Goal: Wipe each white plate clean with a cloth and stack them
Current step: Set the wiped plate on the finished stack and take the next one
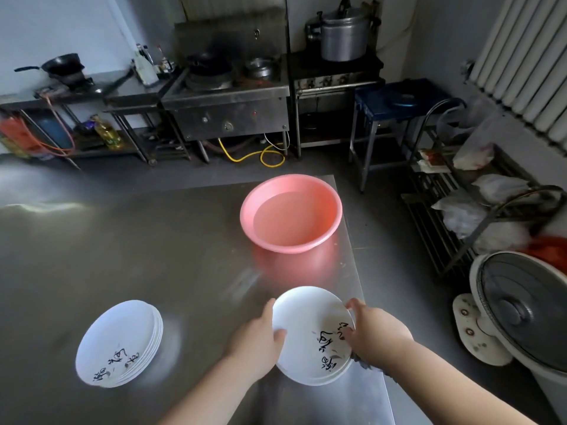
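A stack of white plates point(306, 320) with black writing and brown smears lies near the steel table's right edge. My left hand point(260, 335) grips the top plate's left rim, thumb on its face. My right hand point(372, 329) holds the right rim, fingers curled over it; a dark cloth point(363, 361) peeks out beneath that wrist. A second stack of white plates point(119, 342) with writing sits to the left, apart from both hands.
A pink basin point(325, 191) holding water stands further back on the steel table point(122, 240). To the right, off the table, are a floor fan point(521, 308) and a rack with plastic bags point(478, 210). Stoves and pots line the far wall.
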Available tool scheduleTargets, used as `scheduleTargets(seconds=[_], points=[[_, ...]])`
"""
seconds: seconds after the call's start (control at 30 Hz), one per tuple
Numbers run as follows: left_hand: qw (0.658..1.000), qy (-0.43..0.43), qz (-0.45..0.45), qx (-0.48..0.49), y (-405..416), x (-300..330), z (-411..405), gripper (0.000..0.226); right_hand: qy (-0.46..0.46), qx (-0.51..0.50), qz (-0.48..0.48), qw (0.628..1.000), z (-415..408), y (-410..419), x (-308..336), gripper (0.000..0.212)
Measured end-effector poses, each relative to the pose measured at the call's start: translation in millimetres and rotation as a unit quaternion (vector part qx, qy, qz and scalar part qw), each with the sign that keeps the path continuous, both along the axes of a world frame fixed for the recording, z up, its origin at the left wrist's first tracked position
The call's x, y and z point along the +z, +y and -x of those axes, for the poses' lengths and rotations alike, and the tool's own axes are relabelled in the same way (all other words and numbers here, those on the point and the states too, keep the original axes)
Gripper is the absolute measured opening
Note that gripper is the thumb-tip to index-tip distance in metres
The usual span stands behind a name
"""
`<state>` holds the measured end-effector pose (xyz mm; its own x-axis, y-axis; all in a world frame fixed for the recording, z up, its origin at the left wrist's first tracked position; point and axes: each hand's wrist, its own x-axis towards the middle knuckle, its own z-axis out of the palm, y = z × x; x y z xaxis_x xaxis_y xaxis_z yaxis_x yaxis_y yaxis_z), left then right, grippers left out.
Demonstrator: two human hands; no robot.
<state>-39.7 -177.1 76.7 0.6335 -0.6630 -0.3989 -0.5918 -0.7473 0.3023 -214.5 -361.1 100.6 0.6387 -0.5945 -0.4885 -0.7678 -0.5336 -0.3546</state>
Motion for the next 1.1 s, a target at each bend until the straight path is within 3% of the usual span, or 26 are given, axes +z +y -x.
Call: scheduleTargets(seconds=[0.17, 0.3, 0.57, 0.93, 1.0, 1.1], points=[[0.998, -0.049, -0.01, -0.023, -0.8, -6.0, 2.0, 0.066, 0.002, 0.012, 0.02, 1.0, 0.8, 3.6, -3.8, 0.038], [0.999, -0.036, -0.013, -0.034, 3.0, -8.0, -1.6, 0.064, 0.003, 0.018, 0.083, 0.996, -0.7, 6.3, -1.7, 0.032], [0.997, -0.055, 0.036, -0.039, 37.8, 6.1, -39.7, 0.071, -0.052, 0.066, 0.197, 0.977, -46.4, 45.0, 18.1, 0.043], [0.994, -0.073, -0.003, 0.077, 229.0, 1.5, -183.3, 0.023, -0.138, 0.172, 0.086, 0.972, -201.2, 180.7, 1.2, 0.059], [0.99, -0.081, -0.01, 0.115, 263.2, -8.4, -205.9, 0.025, -0.125, 0.175, 0.061, 0.975, -228.1, 206.9, -11.6, 0.059], [0.984, -0.093, -0.011, 0.151, 301.5, -22.1, -232.6, 0.045, -0.098, 0.173, 0.044, 0.979, -264.0, 240.7, -33.0, 0.059]])
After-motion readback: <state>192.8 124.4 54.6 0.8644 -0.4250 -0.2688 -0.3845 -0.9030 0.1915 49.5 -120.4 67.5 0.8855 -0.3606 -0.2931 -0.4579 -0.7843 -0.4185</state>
